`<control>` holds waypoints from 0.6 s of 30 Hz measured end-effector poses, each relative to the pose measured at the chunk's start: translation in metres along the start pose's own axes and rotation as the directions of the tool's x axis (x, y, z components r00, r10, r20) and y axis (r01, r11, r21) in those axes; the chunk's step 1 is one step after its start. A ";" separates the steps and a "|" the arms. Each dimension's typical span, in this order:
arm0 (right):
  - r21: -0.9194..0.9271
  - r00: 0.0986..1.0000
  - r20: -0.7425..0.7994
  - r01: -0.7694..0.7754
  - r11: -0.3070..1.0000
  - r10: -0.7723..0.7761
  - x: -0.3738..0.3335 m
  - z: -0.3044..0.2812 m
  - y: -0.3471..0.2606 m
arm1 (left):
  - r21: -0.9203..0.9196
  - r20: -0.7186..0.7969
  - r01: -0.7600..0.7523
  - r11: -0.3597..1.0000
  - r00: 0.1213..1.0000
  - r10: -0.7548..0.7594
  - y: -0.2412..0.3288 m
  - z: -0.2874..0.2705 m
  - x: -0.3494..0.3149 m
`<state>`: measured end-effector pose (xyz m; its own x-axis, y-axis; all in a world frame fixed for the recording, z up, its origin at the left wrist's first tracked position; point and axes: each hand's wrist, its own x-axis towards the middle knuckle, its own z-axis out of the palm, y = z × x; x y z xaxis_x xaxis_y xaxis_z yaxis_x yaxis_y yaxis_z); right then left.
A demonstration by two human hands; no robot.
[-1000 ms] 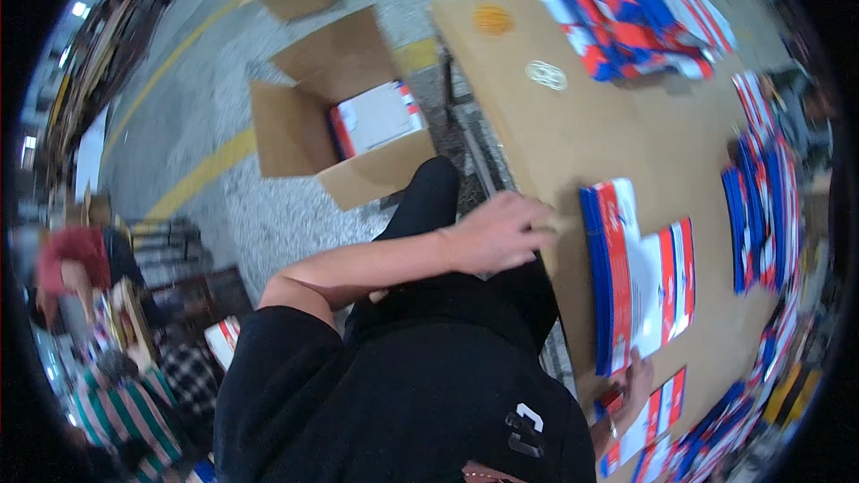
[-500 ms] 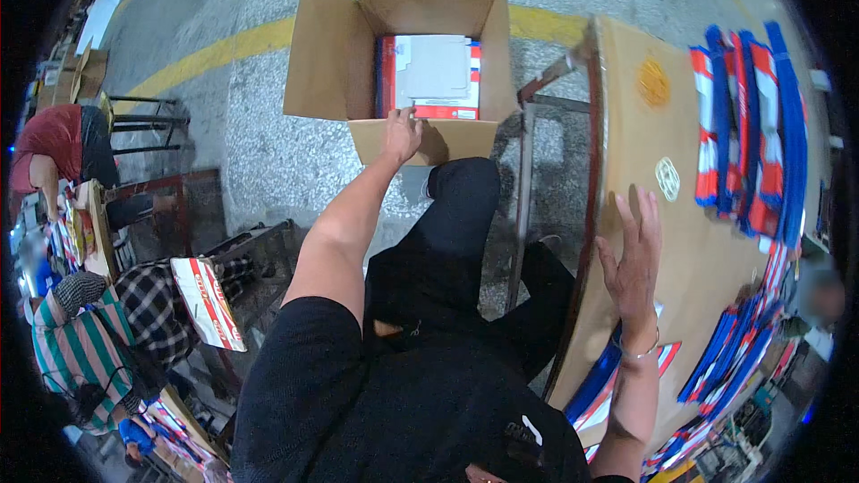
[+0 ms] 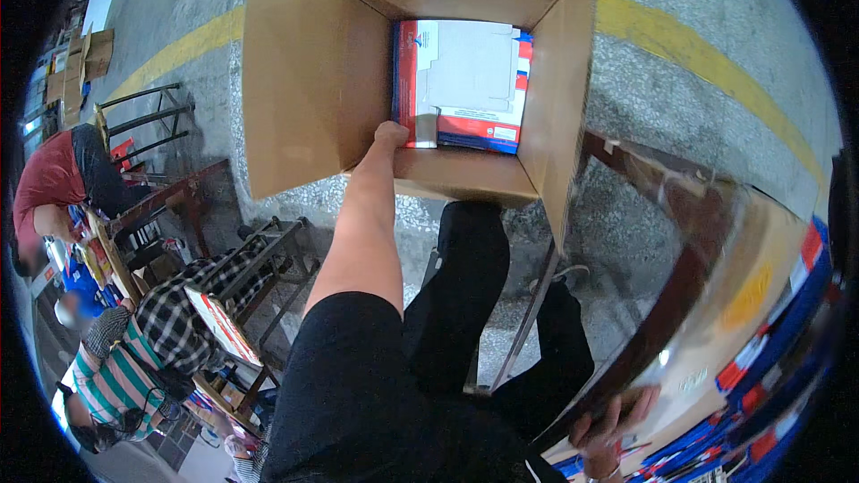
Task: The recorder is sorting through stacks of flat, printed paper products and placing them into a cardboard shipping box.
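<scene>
Cardboard box (image 3: 313, 80) rim gripped by left hand (image 3: 391, 136); flat cartons (image 3: 461, 80) inside.

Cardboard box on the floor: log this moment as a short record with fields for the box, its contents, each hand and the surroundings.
box: open cardboard box on the grey floor, flaps spread
contents: flat red, white and blue packs stacked inside
left hand: left hand reaches over the near wall of the box, fingers hidden inside
right hand: right hand rests on the edge of the brown table, holding nothing
surroundings: yellow floor line; other people seated at the left, by a metal chair
</scene>
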<state>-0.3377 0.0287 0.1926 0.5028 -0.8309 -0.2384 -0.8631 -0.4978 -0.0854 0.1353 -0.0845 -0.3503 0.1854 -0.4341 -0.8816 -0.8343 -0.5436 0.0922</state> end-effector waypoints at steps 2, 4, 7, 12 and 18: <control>0.065 1.000 -0.020 0.023 0.998 -0.022 -0.003 0.006 0.003 | 0.402 0.059 -0.151 0.903 0.989 0.139 -0.071 -0.014 0.027; 0.148 0.999 -0.036 0.035 0.988 -0.029 0.015 0.036 0.011 | 0.205 -0.019 0.027 0.978 1.000 -0.024 -0.101 -0.039 0.046; 0.138 0.999 0.033 0.015 0.990 -0.019 0.029 0.060 0.007 | -0.464 0.005 0.194 0.865 0.976 -0.216 -0.064 -0.003 0.075; 0.158 0.993 0.119 0.007 0.987 -0.026 0.025 0.074 0.009 | -0.626 -0.082 0.355 0.694 0.856 -0.511 -0.028 -0.001 0.065; 0.198 0.993 0.108 0.035 0.980 -0.057 0.024 0.073 0.010 | -0.588 -0.134 0.350 0.730 0.847 -0.514 -0.032 -0.041 0.031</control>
<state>-0.3378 0.0217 0.1150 0.5434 -0.7694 -0.3359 -0.8373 -0.4674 -0.2838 0.1895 -0.1099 -0.3613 0.6551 -0.1847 -0.7326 -0.2389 -0.9706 0.0311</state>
